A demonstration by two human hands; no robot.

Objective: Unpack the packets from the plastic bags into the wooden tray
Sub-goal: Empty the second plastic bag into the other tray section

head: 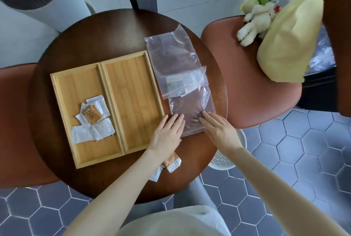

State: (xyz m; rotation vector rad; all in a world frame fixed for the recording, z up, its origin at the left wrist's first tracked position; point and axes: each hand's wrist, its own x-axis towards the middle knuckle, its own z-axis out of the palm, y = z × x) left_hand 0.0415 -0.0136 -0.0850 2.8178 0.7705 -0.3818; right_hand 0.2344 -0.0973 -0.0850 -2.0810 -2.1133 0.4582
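Two wooden trays lie side by side on the round dark table (98, 32). The left tray (62, 87) holds several white and orange packets (92, 120). The right tray (133, 76) holds nothing. To its right lie clear plastic bags: a far bag (171, 53) with a white packet (175, 82) inside near its red zip line, and a near bag (191, 108). My left hand (167, 135) and my right hand (218, 127) rest flat, fingers apart, on the near bag's front end. Two more packets (171, 161) lie on the table under my left forearm.
Red-brown chairs stand left (13, 121) and right (247, 76) of the table. The right chair carries a plush toy (256, 17) and a cream cushion (290, 42). A white basket (226, 159) sits on the hexagon-tiled floor by the table's right edge.
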